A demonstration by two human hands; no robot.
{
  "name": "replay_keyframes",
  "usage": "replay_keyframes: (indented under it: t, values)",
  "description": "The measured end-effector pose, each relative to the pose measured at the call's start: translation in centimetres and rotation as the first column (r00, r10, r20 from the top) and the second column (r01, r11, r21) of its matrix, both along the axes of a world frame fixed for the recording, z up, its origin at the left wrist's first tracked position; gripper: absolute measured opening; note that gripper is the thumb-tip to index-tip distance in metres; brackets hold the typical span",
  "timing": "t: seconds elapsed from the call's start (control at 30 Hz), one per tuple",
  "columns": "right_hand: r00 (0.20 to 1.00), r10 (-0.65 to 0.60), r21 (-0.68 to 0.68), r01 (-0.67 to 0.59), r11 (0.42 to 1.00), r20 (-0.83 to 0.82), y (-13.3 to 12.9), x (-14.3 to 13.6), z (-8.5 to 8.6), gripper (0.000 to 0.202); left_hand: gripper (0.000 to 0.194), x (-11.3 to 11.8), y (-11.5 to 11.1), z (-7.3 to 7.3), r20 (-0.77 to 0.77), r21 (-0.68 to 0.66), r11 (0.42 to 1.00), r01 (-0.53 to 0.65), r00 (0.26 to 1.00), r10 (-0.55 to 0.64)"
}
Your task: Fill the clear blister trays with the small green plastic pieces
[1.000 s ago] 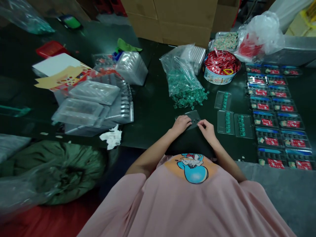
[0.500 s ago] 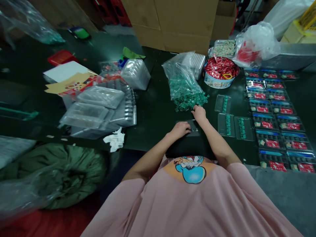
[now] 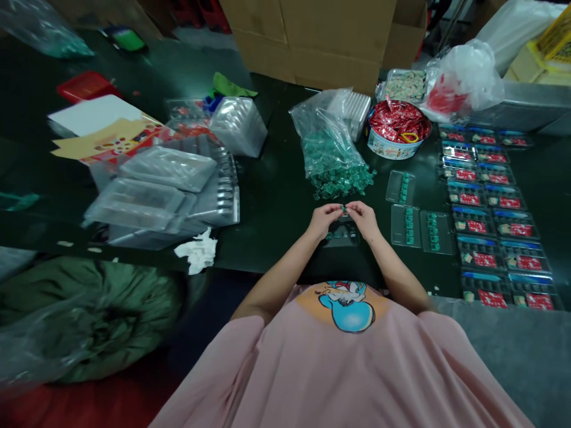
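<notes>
My left hand and my right hand meet fingertip to fingertip, both pinching a small green plastic piece. Its exact kind is too small to make out. Right under them lies a clear plastic tray on the dark table. Beyond my hands, a heap of similar green pieces spills from the mouth of a clear bag. To the right are three clear trays, among them a near one, each with a row of green pieces.
A round tin of red packets stands behind on the right. Filled trays with blue sticks and red packets form columns at far right. Stacked clear trays and a crumpled white tissue lie left. Cardboard stands at the back.
My right hand has come back from the green heap with a small piece. My left hand has lifted off the tray to meet it. The view has shifted slightly.
</notes>
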State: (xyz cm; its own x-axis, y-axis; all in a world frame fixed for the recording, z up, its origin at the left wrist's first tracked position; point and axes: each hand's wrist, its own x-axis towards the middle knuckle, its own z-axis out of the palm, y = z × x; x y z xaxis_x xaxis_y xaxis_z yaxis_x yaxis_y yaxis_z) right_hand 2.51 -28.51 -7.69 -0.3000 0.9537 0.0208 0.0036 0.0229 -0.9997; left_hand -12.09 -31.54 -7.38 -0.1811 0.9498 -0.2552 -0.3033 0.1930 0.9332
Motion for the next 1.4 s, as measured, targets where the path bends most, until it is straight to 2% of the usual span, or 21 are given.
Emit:
replay_keyframes:
  t: [0.17,0.37,0.6,0.77,0.9,1.13,1.4]
  values:
    - [0.984,0.071,-0.265,-0.112,0.958,-0.161,0.4,0.6,-0.1,0.037,0.026,-0.3,-0.5,0.4,-0.076,0.079,0.996,0.037,0.997,-0.031]
    - [0.960,0.174,-0.368,-0.246,0.897,-0.219,0.6,1.1,0.4,0.039,0.018,-0.7,-0.6,0.0,-0.149,0.095,0.991,0.098,0.985,-0.084]
    - [0.949,0.247,-0.314,-0.300,0.901,-0.197,0.1,1.2,0.4,0.029,0.015,-1.5,-1.1,0.4,-0.229,0.090,0.971,0.223,0.953,-0.198]
    - [0.939,0.286,-0.271,-0.330,0.904,-0.190,-0.5,1.2,0.3,0.027,0.013,-1.7,-1.3,0.6,-0.224,0.107,0.956,0.272,0.944,-0.243]
    - [0.948,0.258,-0.241,-0.299,0.923,-0.188,-0.8,1.1,0.3,0.025,0.013,-1.6,-1.4,0.5,-0.173,0.130,0.960,0.249,0.959,-0.225]
    - [0.976,0.185,-0.146,-0.201,0.969,-0.117,-1.5,0.8,0.8,0.022,0.021,-1.7,-1.7,0.4,-0.061,0.090,0.971,0.222,0.974,-0.217]
    - [0.991,0.121,-0.124,-0.128,0.984,-0.058,-2.1,0.7,1.0,0.023,0.018,-1.6,-1.7,0.9,-0.159,0.147,0.958,0.248,0.961,-0.224]
